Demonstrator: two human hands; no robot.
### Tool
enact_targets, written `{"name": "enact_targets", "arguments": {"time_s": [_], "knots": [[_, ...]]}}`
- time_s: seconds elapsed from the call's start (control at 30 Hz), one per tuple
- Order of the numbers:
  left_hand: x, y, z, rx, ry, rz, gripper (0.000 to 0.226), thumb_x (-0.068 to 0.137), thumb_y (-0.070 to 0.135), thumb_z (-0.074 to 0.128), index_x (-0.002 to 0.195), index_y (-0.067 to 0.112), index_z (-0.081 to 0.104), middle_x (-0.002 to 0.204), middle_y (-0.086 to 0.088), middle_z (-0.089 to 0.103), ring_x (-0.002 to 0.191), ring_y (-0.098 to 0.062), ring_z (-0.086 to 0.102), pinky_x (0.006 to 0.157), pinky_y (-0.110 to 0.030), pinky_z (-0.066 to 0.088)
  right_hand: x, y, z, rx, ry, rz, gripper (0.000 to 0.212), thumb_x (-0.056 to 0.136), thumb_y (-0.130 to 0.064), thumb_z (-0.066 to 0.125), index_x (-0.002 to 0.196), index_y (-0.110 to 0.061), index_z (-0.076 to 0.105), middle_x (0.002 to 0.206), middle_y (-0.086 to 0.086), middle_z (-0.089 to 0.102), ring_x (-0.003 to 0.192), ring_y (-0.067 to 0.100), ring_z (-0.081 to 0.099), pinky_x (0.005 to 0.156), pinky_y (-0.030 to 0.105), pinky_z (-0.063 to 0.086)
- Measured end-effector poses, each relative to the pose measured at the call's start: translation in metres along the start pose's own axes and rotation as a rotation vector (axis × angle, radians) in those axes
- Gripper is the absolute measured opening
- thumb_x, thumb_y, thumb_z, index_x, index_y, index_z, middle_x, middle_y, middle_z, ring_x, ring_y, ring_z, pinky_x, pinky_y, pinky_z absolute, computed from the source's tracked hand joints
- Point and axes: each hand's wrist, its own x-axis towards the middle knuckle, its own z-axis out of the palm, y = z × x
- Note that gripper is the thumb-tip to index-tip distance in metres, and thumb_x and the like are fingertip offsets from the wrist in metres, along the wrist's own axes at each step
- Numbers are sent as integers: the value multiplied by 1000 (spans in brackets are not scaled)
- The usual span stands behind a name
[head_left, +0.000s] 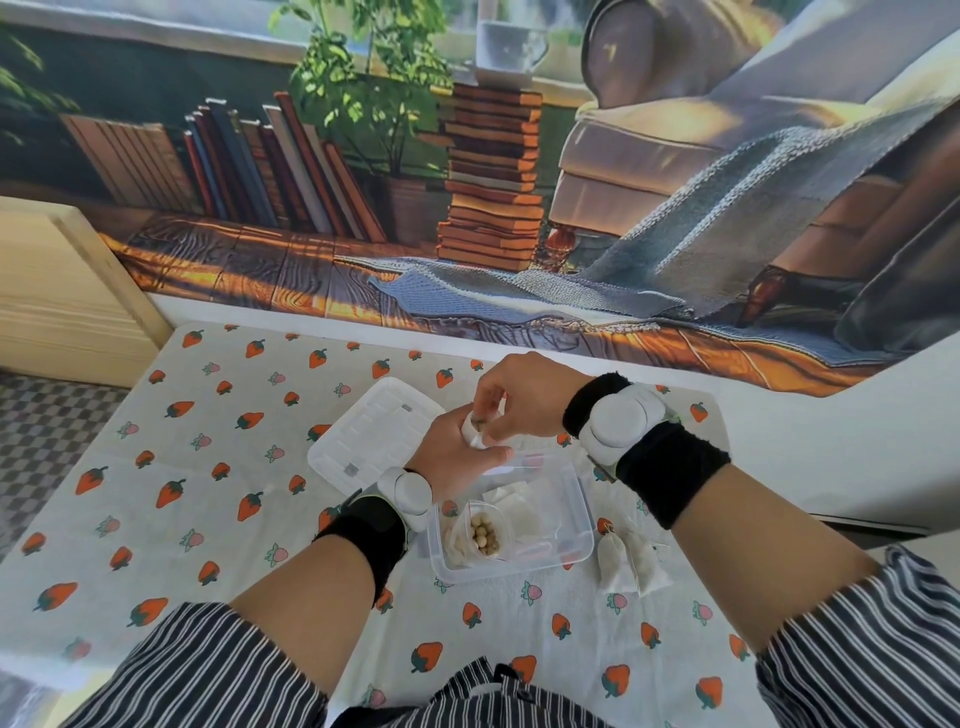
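Loading step in hand, by the look of it: filling a small white pouch (474, 435), just above the centre of the frame; held upright in the left grip (457, 457), clamped round its body from below; pinched at the open mouth by the right grip (524, 397), reaching down from above with fingertips drawn together on the rim; something dark showing at that mouth, too small to name.

Directly below in the frame, a clear plastic box (582, 540); inside it, an open zip bag of pale round beans (485, 535) at the lower left, with flat white sheets (511, 493) behind, perhaps empty pouches; cannot tell for sure. Left of the box, lying flat on the strawberry-print tabletop (208, 467), a white lid (363, 431); right of the box, touching one another, a few filled pouches (631, 564) with thin strings.

Not yet drawn shut, as far as visible; so, as a judgement, either topping up or about to close. Next move likely calling for: keeping the pouch upright and near the box to catch any spill; a steady clamp from the left; a fine pinch from the right on the string or rim, then a pull to cinch; after that, setting down beside the finished ones at the lower right.
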Motion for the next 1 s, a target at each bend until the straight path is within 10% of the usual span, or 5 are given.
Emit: {"name": "enact_targets", "arguments": {"time_s": [0.37, 0.63, 1.0], "knots": [[-5, -2, -1, -2, -5, -64, 28, 77, 18, 84, 99, 25, 68, 95, 2, 77, 94, -16, 73, 91, -40, 59, -2, -6, 3, -93, 40, -115, 7, 89, -29, 68, 85, -27, 63, 88, -7, 69, 80, 12, 59, 70, 27, 46], [-9, 6, 1, -33, 9, -101, 20, 85, 8, 79, 93, 21, 67, 77, 4, 71, 62, 1, 68, 56, -11, 50, -3, -4, 5, -64, 47, -123, 22, 85, -38, 72, 104, -28, 74, 89, -14, 66, 79, 5, 55, 72, 23, 45], [-11, 0, -2, 12, 44, -48, 17, 82, 9, 81, 92, 12, 68, 74, 9, 66, 62, 11, 60, 57, -6, 44, -5, -1, 6, -138, 42, -136, 20, 78, -40, 79, 92, -28, 73, 103, -6, 49, 86, 11, 51, 77, 29, 44]]}}
